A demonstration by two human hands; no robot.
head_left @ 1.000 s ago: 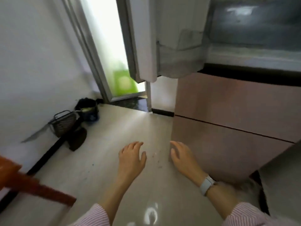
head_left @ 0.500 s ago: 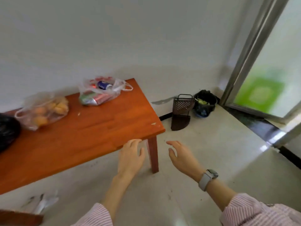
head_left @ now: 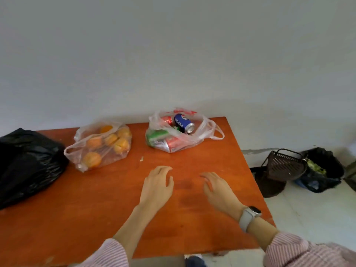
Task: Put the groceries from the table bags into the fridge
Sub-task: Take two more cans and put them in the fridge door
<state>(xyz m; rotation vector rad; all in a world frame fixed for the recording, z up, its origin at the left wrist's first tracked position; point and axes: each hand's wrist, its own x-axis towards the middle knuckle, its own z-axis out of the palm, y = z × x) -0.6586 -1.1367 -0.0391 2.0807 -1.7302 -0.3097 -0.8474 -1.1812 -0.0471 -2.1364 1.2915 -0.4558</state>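
Landmark: the orange wooden table (head_left: 96,209) against the grey wall (head_left: 173,54).

Far left edge of the table – a black plastic bag (head_left: 27,162), bulky, contents hidden. Just right of it, towards the back of the table, a clear bag of oranges (head_left: 100,147), lying slumped, several round orange fruits visible through the plastic. A small pale scrap (head_left: 142,158) sits on the tabletop between that bag and the next one.

Back right part of the table: a clear bag of cans (head_left: 179,132) with its mouth open and its handles trailing towards the table's right edge. Inside – a blue can (head_left: 184,123) lying on top, red cans and a green one under and beside it.

Over the table's near middle, both hands hover palm down, apart from each other and short of both clear bags. Left hand (head_left: 158,186): fingers relaxed, loosely bent, holding nothing. Right hand (head_left: 219,189): fingers spread and slightly bent, also holding nothing; a pale watch (head_left: 248,216) on its wrist. Striped pink sleeves at the bottom of the head view.

Whether either hand touches the tabletop – cannot tell.

Right of the table, on the pale floor (head_left: 308,218) by the wall: a dark dustpan (head_left: 283,166) leaning upright, then a black rubbish bag (head_left: 323,170) with green scraps in its open top.
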